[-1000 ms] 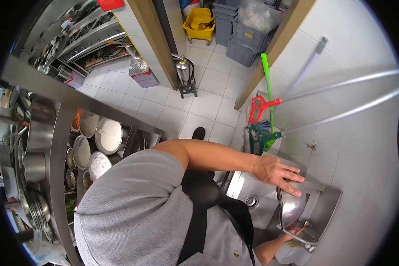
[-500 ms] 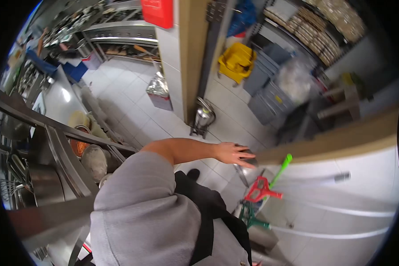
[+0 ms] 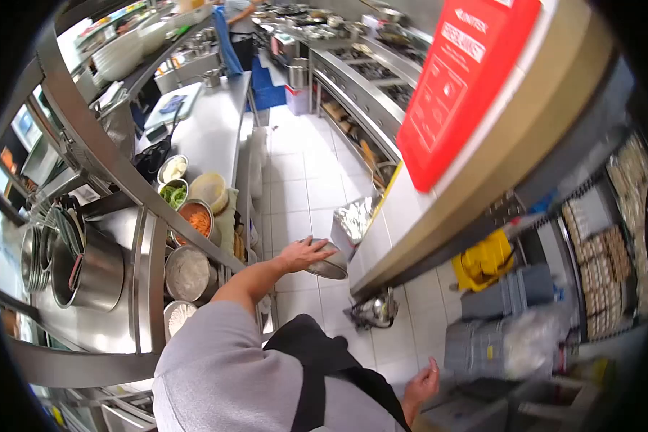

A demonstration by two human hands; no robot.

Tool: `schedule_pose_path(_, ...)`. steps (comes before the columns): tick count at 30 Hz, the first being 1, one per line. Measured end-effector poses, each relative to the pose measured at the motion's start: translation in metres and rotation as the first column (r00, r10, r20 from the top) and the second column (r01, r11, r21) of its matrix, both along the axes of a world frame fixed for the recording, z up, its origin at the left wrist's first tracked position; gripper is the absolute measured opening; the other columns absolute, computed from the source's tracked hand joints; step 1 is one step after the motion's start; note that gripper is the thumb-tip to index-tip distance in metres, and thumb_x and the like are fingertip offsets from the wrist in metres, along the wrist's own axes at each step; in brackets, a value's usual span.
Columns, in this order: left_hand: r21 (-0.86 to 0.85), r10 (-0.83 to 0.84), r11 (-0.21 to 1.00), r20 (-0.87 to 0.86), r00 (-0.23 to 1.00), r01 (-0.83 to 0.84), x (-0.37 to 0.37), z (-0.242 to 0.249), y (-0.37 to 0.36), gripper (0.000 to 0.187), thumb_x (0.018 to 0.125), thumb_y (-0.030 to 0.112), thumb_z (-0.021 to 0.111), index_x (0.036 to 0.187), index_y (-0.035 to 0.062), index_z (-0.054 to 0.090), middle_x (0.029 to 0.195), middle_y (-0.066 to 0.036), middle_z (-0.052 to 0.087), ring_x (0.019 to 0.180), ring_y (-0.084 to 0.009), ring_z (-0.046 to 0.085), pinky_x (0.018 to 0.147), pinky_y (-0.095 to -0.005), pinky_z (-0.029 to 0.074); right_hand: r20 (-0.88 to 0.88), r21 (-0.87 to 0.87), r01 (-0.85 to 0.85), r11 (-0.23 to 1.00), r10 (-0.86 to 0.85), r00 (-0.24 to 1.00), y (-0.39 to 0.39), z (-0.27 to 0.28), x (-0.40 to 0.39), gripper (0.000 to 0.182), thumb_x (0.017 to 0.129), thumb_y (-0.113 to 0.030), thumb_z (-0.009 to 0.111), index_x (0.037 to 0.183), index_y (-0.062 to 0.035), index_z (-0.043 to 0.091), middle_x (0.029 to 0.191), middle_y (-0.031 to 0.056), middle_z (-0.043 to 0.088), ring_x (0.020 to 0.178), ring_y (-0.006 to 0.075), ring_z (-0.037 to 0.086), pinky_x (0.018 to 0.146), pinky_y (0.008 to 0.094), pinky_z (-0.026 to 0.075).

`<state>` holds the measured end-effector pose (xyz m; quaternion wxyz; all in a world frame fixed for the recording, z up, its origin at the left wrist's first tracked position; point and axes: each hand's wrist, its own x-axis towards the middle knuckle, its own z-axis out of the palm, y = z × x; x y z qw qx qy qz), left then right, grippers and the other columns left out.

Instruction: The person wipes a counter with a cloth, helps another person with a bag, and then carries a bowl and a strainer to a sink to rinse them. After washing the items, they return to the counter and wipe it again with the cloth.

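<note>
Turned away from the sink, the left hand (image 3: 304, 253) now carries the steel bowl (image 3: 330, 262), gripped at its rim, toward the shelves, while the right hand (image 3: 420, 385) hangs empty and open.

grey short-sleeved shirt (image 3: 216, 367); black apron (image 3: 317, 360)

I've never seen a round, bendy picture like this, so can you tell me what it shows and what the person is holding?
The camera sits on a person's head and looks down, so you see their grey shirt and black apron from above. The round lens bends everything. It is a big kitchen. The left hand holds a shiny metal bowl out over the white tiled floor. The right hand hangs low and holds nothing. On the steel shelf to the left sit bowls of food, one with orange shreds, one with greens.
</note>
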<state>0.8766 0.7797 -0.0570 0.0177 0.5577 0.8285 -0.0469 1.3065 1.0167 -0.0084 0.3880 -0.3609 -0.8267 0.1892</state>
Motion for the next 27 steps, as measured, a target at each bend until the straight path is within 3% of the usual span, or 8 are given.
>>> schedule_pose_path(2, 0.118, 0.197, 0.974, -0.040, 0.980, -0.191, -0.025, 0.000, -0.014, 0.077, 0.086, 0.007, 0.053, 0.150, 0.0370, 0.022, 0.149, -0.008, 0.037, 0.119, -0.0401, 0.052, 0.082, -0.0454, 0.057, -0.016, -0.113, -0.289, 0.951, 0.289, 0.957, 0.022, 0.000, -0.066, 0.029, 0.081, 0.008, 0.051, 0.102, -0.0013, 0.069, 0.077, 0.0164, 0.064, 0.061, 0.0289, 0.060, 0.057, 0.0388, 0.047)
schedule_pose_path(5, 0.248, 0.413, 0.882, 0.000, 0.911, -0.400, -0.057, 0.019, -0.023, 0.083, 0.081, 0.001, 0.054, 0.150, 0.0364, 0.024, 0.147, -0.008, 0.040, 0.115, -0.0386, 0.054, 0.076, -0.0442, 0.059, -0.076, 0.071, -0.637, 0.768, 0.641, 0.764, 0.026, 0.018, -0.174, 0.029, 0.077, 0.008, 0.054, 0.098, -0.0030, 0.070, 0.068, 0.0127, 0.061, 0.056, 0.0302, 0.057, 0.053, 0.0393, 0.047)
schedule_pose_path(9, 0.344, 0.508, 0.817, -0.049, 0.860, -0.463, -0.120, 0.017, -0.033, 0.087, 0.077, -0.003, 0.053, 0.150, 0.0364, 0.026, 0.144, -0.008, 0.043, 0.112, -0.0373, 0.055, 0.069, -0.0449, 0.059, -0.042, 0.047, -0.802, 0.596, 0.803, 0.594, 0.011, 0.024, -0.281, 0.028, 0.075, 0.006, 0.057, 0.099, -0.0026, 0.070, 0.063, 0.0119, 0.057, 0.054, 0.0277, 0.057, 0.052, 0.0384, 0.046)
schedule_pose_path(13, 0.320, 0.538, 0.807, -0.053, 0.841, -0.496, -0.195, 0.002, -0.036, 0.085, 0.080, -0.002, 0.053, 0.150, 0.0364, 0.024, 0.144, -0.008, 0.043, 0.113, -0.0384, 0.054, 0.070, -0.0449, 0.059, -0.038, 0.034, -0.822, 0.568, 0.823, 0.567, -0.008, 0.019, -0.374, 0.028, 0.076, 0.005, 0.056, 0.098, -0.0042, 0.070, 0.063, 0.0122, 0.057, 0.054, 0.0286, 0.057, 0.051, 0.0381, 0.046)
schedule_pose_path(19, 0.338, 0.549, 0.779, 0.040, 0.835, -0.529, -0.308, -0.015, -0.026, 0.076, 0.085, 0.005, 0.054, 0.150, 0.0330, 0.025, 0.144, -0.009, 0.043, 0.112, -0.0379, 0.056, 0.072, -0.0436, 0.060, -0.104, -0.112, -0.789, 0.604, 0.783, 0.614, -0.026, 0.018, -0.498, 0.027, 0.081, 0.002, 0.053, 0.102, -0.0025, 0.070, 0.080, 0.0163, 0.066, 0.068, 0.0312, 0.064, 0.062, 0.0369, 0.050)
schedule_pose_path(25, 0.403, 0.521, 0.761, 0.088, 0.849, -0.509, -0.410, 0.001, -0.018, 0.077, 0.083, 0.004, 0.054, 0.149, 0.0325, 0.026, 0.143, -0.009, 0.044, 0.111, -0.0354, 0.057, 0.069, -0.0411, 0.060, 0.021, -0.254, -0.654, 0.712, 0.681, 0.732, 0.006, 0.003, -0.585, 0.024, 0.086, 0.002, 0.053, 0.104, -0.0020, 0.069, 0.087, 0.0152, 0.068, 0.073, 0.0292, 0.064, 0.065, 0.0364, 0.050)
schedule_pose_path(26, 0.406, 0.525, 0.766, 0.055, 0.850, -0.499, -0.433, 0.001, -0.016, 0.078, 0.083, 0.003, 0.053, 0.149, 0.0328, 0.026, 0.143, -0.009, 0.044, 0.111, -0.0353, 0.057, 0.069, -0.0411, 0.060, -0.006, -0.152, -0.667, 0.730, 0.674, 0.739, 0.015, -0.008, -0.603, 0.022, 0.088, 0.001, 0.052, 0.104, -0.0006, 0.068, 0.084, 0.0119, 0.068, 0.063, 0.0171, 0.060, 0.060, 0.0296, 0.047)
schedule_pose_path(27, 0.406, 0.528, 0.771, 0.023, 0.849, -0.491, -0.454, 0.002, -0.014, 0.078, 0.083, 0.003, 0.053, 0.149, 0.0330, 0.026, 0.143, -0.008, 0.043, 0.111, -0.0352, 0.057, 0.069, -0.0410, 0.060, -0.002, -0.154, -0.671, 0.725, 0.679, 0.734, 0.023, -0.009, -0.620, 0.022, 0.088, 0.001, 0.052, 0.104, -0.0006, 0.068, 0.084, 0.0119, 0.068, 0.063, 0.0171, 0.060, 0.060, 0.0296, 0.047)
